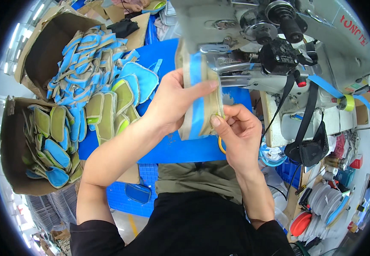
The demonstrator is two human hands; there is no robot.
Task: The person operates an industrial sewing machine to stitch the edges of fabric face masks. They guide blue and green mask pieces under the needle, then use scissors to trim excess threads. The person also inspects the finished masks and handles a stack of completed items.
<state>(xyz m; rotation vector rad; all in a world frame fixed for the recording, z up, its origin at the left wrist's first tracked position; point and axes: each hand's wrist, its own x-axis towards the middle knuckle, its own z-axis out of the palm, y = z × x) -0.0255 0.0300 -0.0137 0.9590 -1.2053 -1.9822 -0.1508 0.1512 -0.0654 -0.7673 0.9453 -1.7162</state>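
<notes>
In front of the sewing machine (274, 55) I hold up a tan fabric piece (210, 102) with a blue stripe down its length. My left hand (176, 98) grips it from the left, thumb laid across the stripe and the other fingers mostly behind the cloth. At its lower right edge, my right hand (238, 132) pinches the border between thumb and fingers. A yellow loop (222, 145), perhaps the handle of a small tool, shows beside the right hand; the rest of it is hidden. The upper end of the fabric lies close to the machine head.
A blue work surface (172, 149) lies beneath my hands. On the left are a heap of blue-and-tan strips (87, 64), several green and blue padded pieces (129, 94), and a cardboard box (14, 149) of similar pieces. Blue tape (325, 85) and black straps hang at the right.
</notes>
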